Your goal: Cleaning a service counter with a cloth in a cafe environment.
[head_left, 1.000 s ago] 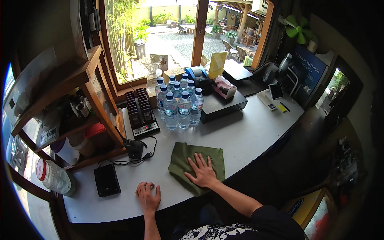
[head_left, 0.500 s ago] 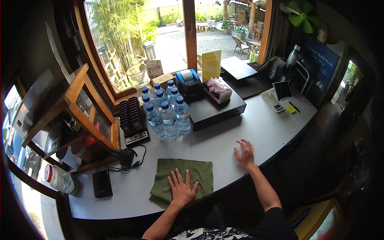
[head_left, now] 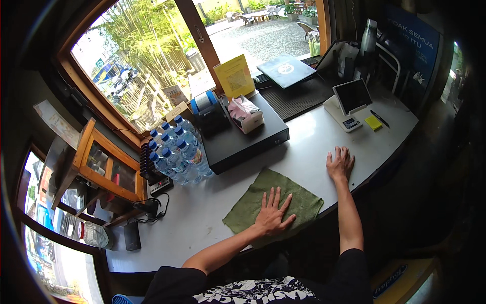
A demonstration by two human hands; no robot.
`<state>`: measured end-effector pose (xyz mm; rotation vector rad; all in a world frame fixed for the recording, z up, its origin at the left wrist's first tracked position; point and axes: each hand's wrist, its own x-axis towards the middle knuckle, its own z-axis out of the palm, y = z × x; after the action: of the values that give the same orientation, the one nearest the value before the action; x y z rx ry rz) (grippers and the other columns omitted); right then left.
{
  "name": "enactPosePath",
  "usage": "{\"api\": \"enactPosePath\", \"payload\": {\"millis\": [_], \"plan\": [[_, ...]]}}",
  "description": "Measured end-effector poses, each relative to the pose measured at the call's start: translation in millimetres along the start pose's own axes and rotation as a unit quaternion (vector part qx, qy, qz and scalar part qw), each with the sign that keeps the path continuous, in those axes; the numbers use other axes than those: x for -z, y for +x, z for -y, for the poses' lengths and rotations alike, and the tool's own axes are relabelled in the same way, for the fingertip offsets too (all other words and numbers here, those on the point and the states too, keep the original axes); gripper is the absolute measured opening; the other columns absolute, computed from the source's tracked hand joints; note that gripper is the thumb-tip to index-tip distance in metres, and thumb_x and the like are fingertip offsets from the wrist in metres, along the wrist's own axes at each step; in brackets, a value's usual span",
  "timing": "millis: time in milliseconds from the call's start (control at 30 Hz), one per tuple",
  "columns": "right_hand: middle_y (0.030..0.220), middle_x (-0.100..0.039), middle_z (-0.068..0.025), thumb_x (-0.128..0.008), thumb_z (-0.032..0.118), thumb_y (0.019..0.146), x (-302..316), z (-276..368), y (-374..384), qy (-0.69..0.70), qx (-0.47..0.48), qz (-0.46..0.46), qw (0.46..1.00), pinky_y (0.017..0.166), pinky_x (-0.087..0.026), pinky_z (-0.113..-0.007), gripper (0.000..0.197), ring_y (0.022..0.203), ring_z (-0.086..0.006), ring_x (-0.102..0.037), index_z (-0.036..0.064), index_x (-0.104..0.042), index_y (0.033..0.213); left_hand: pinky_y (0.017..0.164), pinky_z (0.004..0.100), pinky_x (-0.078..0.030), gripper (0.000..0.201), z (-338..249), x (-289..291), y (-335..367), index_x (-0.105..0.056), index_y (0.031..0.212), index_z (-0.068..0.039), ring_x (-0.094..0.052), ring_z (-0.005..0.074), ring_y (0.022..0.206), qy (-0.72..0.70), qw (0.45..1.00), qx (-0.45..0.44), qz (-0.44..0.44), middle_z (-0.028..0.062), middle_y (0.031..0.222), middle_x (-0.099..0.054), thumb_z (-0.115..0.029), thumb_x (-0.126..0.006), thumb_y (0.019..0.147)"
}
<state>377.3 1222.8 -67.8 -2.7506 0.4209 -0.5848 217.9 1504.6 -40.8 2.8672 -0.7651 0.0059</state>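
A green cloth (head_left: 253,202) lies spread on the grey counter (head_left: 197,218), close to its front edge. My left hand (head_left: 272,213) presses flat on the cloth with its fingers spread. To the right, my right hand (head_left: 340,163) rests on the bare counter, fingers out and slightly bent, holding nothing. A tablet stand (head_left: 349,101) with a dark screen is beyond that hand, and a yellow sticky-note pad (head_left: 373,123) and a black pen (head_left: 379,118) lie beside it.
Several water bottles (head_left: 174,157) with blue caps stand at the left-centre. A black cash drawer (head_left: 248,142) carries a receipt printer (head_left: 207,111) and a tissue box (head_left: 246,115). At the left are a wooden cabinet (head_left: 109,167), a glass jar (head_left: 96,235) and a black box (head_left: 132,237).
My left hand and the cloth under it have moved right along the counter. My right hand has shifted right and come down onto the surface. The view has turned and tilted.
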Motion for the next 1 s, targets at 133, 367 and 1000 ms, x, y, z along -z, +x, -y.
{"api": "enactPosePath", "payload": {"millis": [133, 367, 1000], "plan": [[0.141, -0.045, -0.0155, -0.053, 0.044, 0.093, -1.5, 3.2, -2.1, 0.0, 0.021, -0.003, 1.0, 0.117, -0.019, -0.058, 0.049, 0.141, -0.0303, -0.034, 0.013, -0.054, 0.131, 0.119, 0.058, -0.005, 0.081, -10.4, 2.6, 53.4, -0.021, 0.157, -0.014, -0.005, 0.0473, 0.149, -0.002, 1.0, -0.022, 0.011, 0.0346, 0.158, -0.007, -0.064, -0.036, 0.096], [0.137, -0.048, -0.0118, -0.055, 0.045, 0.093, -6.1, -4.5, -1.1, -0.025, 0.035, -0.031, 0.999, 0.113, -0.024, -0.058, 0.046, 0.138, -0.0284, -0.039, 0.0146, -0.056, 0.128, 0.121, 0.053, -0.008, 0.088, -23.5, -22.6, 153.9, -0.024, 0.153, 0.001, -0.008, 0.0458, 0.149, -0.056, 0.99, -0.126, -0.016, 0.0366, 0.156, -0.012, -0.056, -0.049, 0.091], [0.133, -0.053, -0.0115, -0.058, 0.055, 0.089, 3.8, -8.4, 6.9, 0.019, 0.022, -0.02, 0.999, 0.113, -0.026, -0.057, 0.051, 0.134, -0.0279, -0.043, 0.0148, -0.063, 0.12, 0.122, 0.0523, -0.007, 0.098, -41.2, -23.5, 198.7, -0.025, 0.155, -0.005, -0.012, 0.033, 0.152, -0.049, 0.994, -0.095, -0.007, 0.0219, 0.162, -0.016, -0.042, -0.063, 0.073]]}}
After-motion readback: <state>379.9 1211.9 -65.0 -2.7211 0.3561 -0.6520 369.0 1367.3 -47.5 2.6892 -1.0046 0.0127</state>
